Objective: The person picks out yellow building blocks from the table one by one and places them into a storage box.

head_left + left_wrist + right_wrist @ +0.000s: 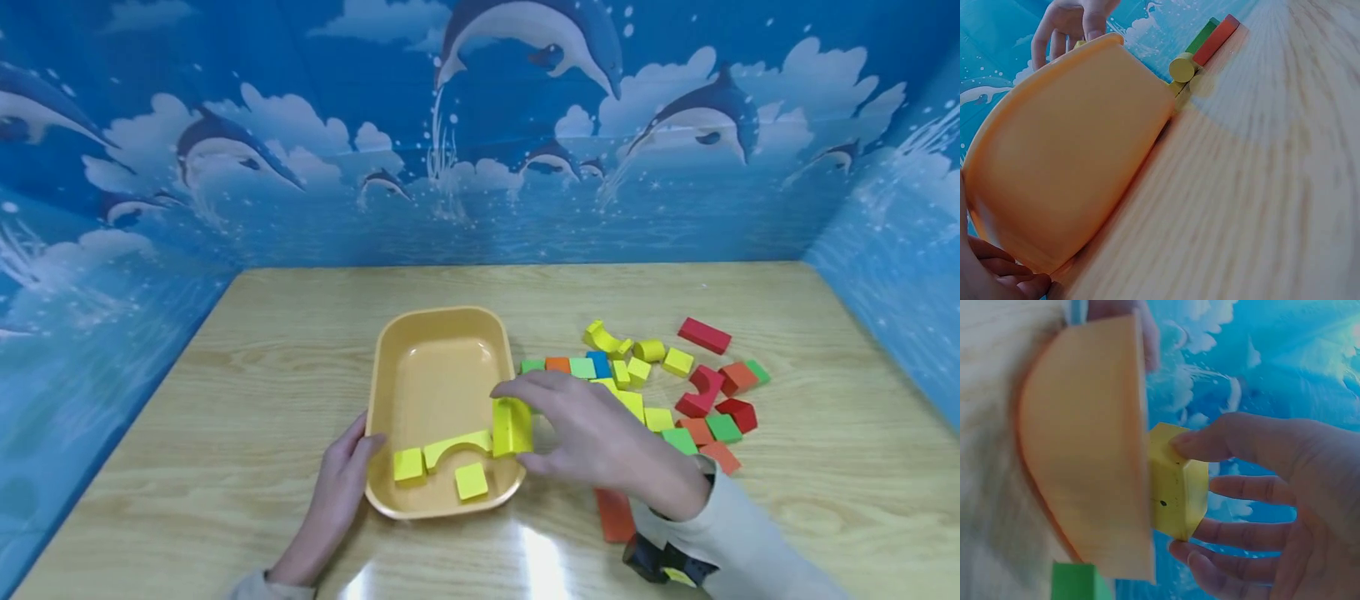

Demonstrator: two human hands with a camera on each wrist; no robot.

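Right hand pinching a yellow block over the tan tray at four o'clock, left hand gripping its rim at eight, yellow arch and two cubes inside toward six, coloured blocks on the surface at three

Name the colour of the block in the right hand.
The block is bright yellow, clearest in the head view.

We see a light orange tray and bright yellow blocks. We spot a red block, a green block, an orange block and a blue block too. The surface is pale brown with wood lines. We see white clouds and blue-and-white dolphins on the blue wall.
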